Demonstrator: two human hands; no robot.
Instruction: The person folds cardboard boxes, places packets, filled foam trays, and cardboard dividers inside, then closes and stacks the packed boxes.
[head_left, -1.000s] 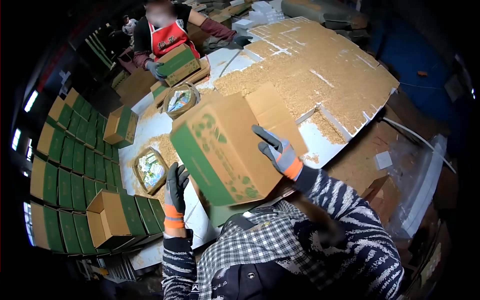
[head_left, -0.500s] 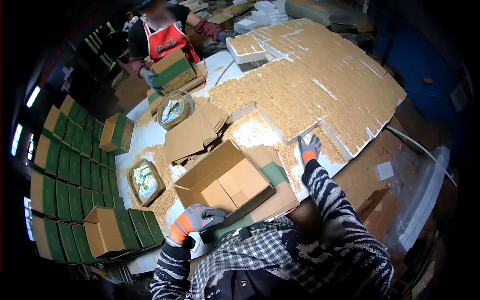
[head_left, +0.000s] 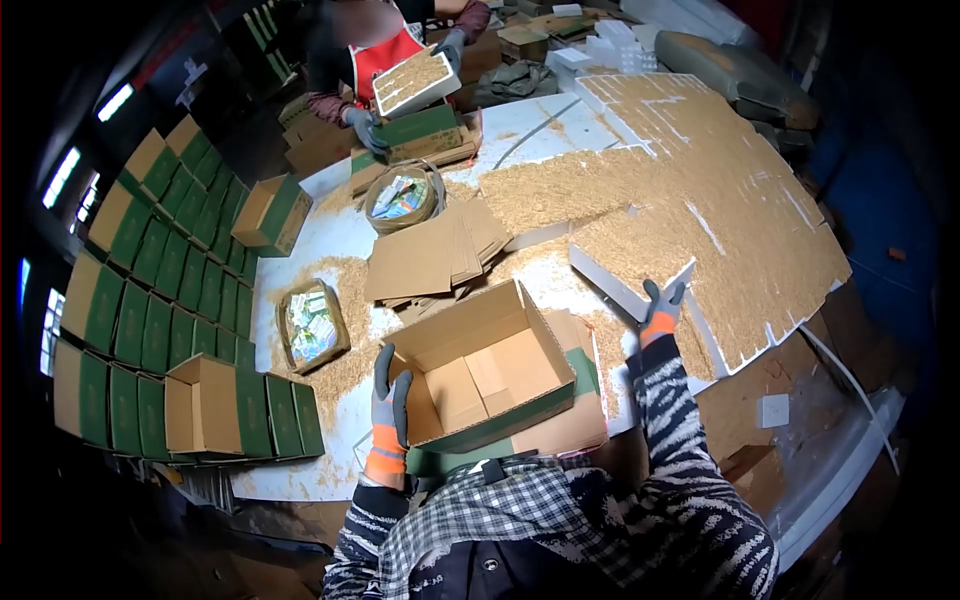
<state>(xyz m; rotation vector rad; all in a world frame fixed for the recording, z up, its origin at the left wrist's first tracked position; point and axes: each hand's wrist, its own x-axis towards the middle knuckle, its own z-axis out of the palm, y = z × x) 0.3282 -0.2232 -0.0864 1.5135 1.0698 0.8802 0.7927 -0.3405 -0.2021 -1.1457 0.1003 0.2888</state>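
My left hand, in a grey and orange glove, is open with thumb and fingers apart, beside the left end of an open cardboard box. That box has a green outer side and nothing inside. My right hand, gloved alike, grips the near corner of a white tray filled with brown, crumbly material. The tray is tilted and partly out of the row of similar filled trays. Flat cardboard lies under the box.
Flattened cardboard sheets and two bags of small packets lie on the white table. Green and brown boxes are stacked at left. Across the table, a person in a red apron holds another filled tray.
My right hand has raised and shifted the white tray. My left hand has gone from the box's near edge to its left end, fingers up. The other person has moved a tray over a box.
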